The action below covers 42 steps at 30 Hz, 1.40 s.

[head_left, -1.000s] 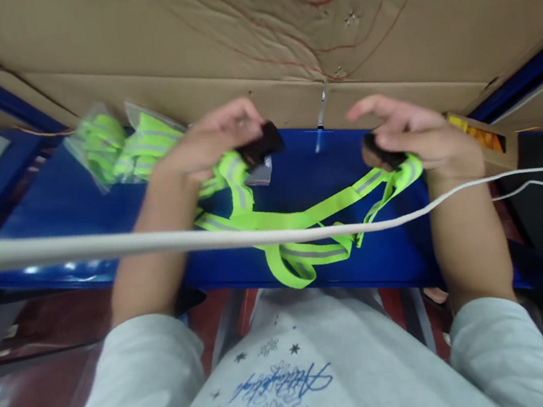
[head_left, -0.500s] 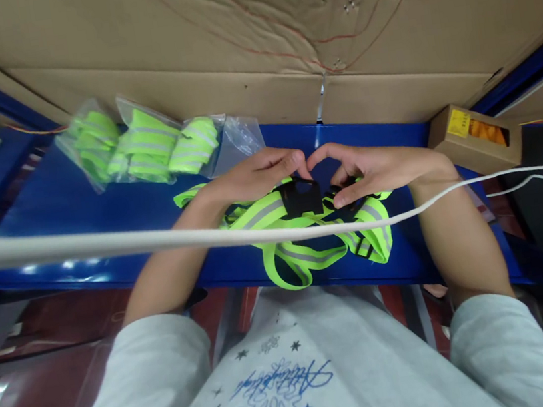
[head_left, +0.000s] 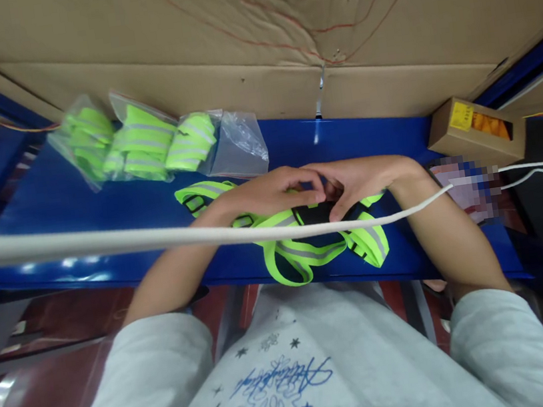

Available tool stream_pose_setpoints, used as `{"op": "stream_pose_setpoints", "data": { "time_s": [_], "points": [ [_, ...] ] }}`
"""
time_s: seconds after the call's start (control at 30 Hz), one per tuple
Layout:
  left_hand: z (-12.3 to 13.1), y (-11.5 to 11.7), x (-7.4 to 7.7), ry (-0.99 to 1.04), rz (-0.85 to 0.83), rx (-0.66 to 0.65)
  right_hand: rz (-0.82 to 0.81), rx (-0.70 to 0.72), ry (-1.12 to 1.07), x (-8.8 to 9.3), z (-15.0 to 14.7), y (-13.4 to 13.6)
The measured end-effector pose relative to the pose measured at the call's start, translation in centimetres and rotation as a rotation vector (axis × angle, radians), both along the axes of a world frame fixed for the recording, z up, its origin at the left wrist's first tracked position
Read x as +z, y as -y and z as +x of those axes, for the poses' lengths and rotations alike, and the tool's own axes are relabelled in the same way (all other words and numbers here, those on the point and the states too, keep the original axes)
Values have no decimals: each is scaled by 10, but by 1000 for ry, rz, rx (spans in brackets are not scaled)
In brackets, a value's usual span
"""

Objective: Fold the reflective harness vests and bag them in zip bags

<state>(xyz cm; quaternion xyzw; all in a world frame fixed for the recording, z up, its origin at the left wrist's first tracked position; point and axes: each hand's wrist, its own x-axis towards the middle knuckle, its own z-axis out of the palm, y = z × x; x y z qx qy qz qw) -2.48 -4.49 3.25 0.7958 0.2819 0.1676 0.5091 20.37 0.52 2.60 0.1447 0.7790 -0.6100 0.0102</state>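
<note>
A neon-yellow reflective strap (head_left: 311, 250) with grey stripes lies in loops on the blue table (head_left: 62, 223). Its black plastic buckle (head_left: 314, 213) is between my hands and partly covered by them. My left hand (head_left: 277, 190) is closed on the buckle from the left, with the fingers bent over it. From the other side, my right hand (head_left: 361, 177) has its thumb and curled fingers on the same buckle. How the buckle parts sit together is hidden. Small black sliders (head_left: 195, 204) show on the strap ends.
Several bagged yellow straps (head_left: 144, 140) lie at the back left, beside a clear plastic bag (head_left: 240, 142). A cardboard box (head_left: 478, 129) stands at the back right. A white cable (head_left: 130, 239) crosses in front of my forearms. Brown cardboard (head_left: 171, 62) walls the back.
My hands have come closer together over the buckle and lowered slightly, covering more of it. The right hand moved left. The strap loops have barely shifted.
</note>
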Motion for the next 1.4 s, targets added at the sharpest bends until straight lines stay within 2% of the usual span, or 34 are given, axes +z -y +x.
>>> {"op": "stream_pose_setpoints", "data": {
  "time_s": [0.1,0.2,0.3,0.4,0.53,0.67,0.93,1.03,1.2,1.3,1.4],
  "points": [
    [3,-1,-6,-5,-50,-33,45,5,-26,-6,-2,-4],
    [6,-4,-14,-8,-98,-28,-22,-37,-11,-10,0,-5],
    [9,-7,-23,23,-230,16,-85,-102,27,-12,4,-4],
    [10,-8,-30,64,-351,58,-61,-135,35,-11,6,-3],
    [8,-9,-36,71,-390,90,-3,-188,59,-6,6,-2],
    [7,-8,-35,73,-400,99,11,-201,46,-4,6,-3],
    [10,-6,-36,50,-399,38,-46,-154,45,-6,4,-3],
    [12,-3,-38,56,-393,39,4,-175,23,-6,3,-1],
    [16,-2,-37,132,-375,32,71,-314,8,-6,-4,0],
    [10,-5,-29,89,-347,40,45,-424,-18,-1,-8,0],
    [1,-6,-18,51,-267,82,27,-459,-116,7,-10,1]
  ]
}}
